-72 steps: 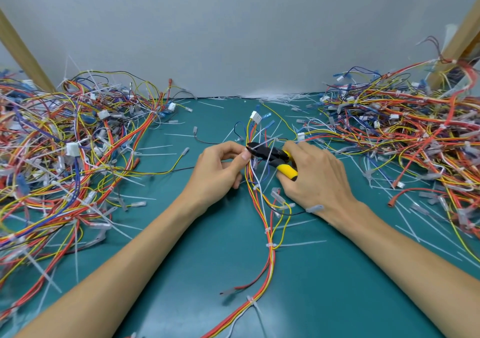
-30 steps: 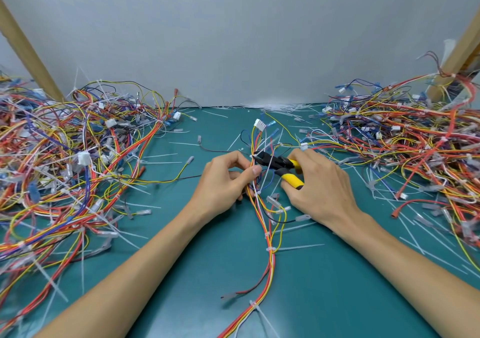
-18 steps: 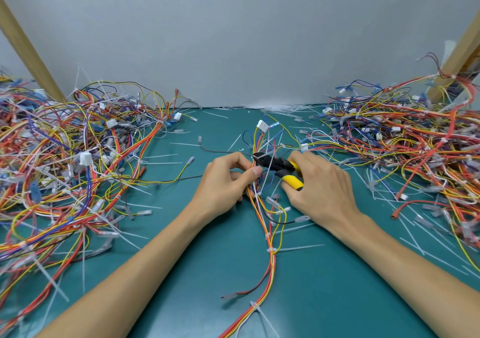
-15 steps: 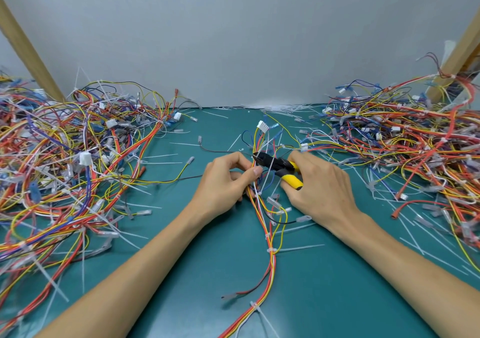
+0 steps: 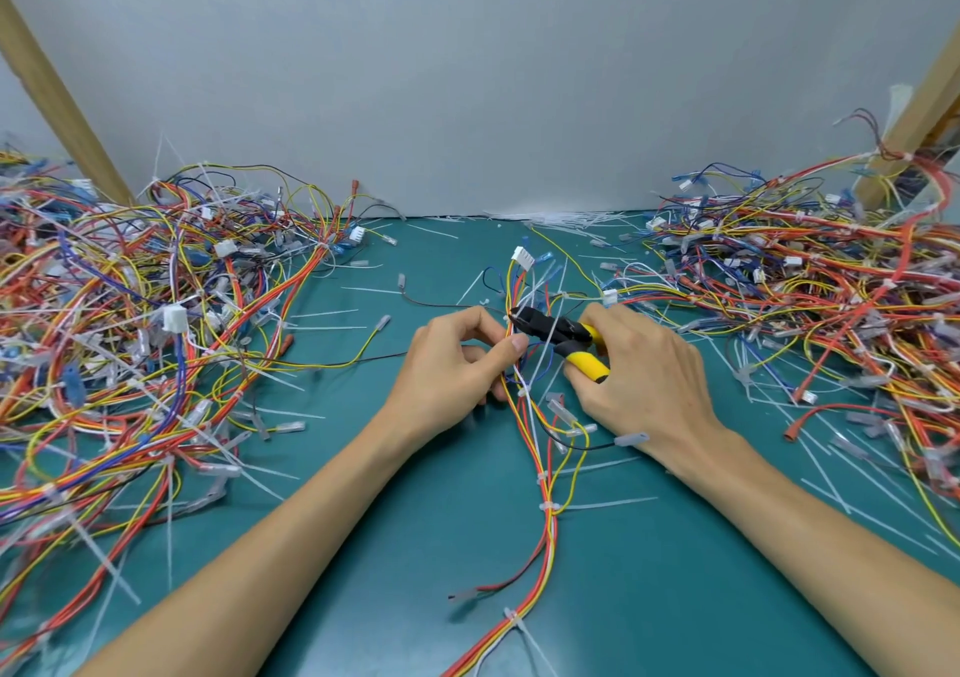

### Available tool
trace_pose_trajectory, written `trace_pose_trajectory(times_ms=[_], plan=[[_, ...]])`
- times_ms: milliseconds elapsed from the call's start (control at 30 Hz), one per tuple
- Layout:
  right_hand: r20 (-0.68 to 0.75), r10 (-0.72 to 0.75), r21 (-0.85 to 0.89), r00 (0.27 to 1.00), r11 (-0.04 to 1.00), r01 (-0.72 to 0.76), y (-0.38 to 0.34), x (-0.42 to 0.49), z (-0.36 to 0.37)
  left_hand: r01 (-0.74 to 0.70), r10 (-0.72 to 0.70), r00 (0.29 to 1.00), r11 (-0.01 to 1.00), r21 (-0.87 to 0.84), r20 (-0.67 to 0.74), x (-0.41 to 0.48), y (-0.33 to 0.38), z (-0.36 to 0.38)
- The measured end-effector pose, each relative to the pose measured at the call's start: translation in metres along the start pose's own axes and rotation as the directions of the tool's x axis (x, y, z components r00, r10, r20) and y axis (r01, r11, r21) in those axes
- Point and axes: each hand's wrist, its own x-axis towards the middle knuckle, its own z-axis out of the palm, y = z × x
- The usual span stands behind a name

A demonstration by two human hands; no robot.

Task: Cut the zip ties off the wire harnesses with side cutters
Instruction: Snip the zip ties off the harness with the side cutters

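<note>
Harness (image 5: pixel 549 536) of red, orange, yellow and white wires mid-table, stretched from the near edge up between both hands. Left hand (image 5: pixel 447 369) pinching the wires beside the cutter tip. Right hand (image 5: pixel 644 375) wrapped round the yellow handles of the side cutters (image 5: pixel 556 330), black tip among the wires. Zip ties (image 5: pixel 597 504) on the bundle lower down. Green table top (image 5: pixel 395 546) strewn with loose ties; tangled wire heaps left (image 5: pixel 130 343) and right (image 5: pixel 831 302). Grey wall (image 5: pixel 467 78) behind, slanted wooden beams (image 5: pixel 62 109) at both sides.

Curled, close together — left grip (image 5: pixel 452 369), right grip (image 5: pixel 649 375)
</note>
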Motion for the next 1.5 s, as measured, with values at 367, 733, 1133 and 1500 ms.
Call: trace_pose_trajectory(times_ms=[367,733,1133,1500], plan=[[0.010,0.012,-0.030,1.000,0.999,-0.012,-0.001,0.000,-0.001,-0.007,0.007,1.000,1.000,0.002,0.002,0.000,-0.001,0.000],[0.037,0.031,-0.044,0.999,0.999,-0.029,-0.002,-0.001,-0.002,-0.013,0.013,1.000,1.000,0.000,-0.017,0.001,0.000,0.000],[0.040,0.120,-0.030,0.992,0.992,-0.119,-0.002,0.001,-0.003,0.044,-0.048,0.999,0.982,-0.182,-0.015,0.000,0.008,-0.003],[0.065,0.085,-0.072,0.994,0.994,-0.080,0.000,0.002,-0.002,0.045,-0.080,0.985,0.975,-0.217,-0.154,0.001,0.009,-0.003]])
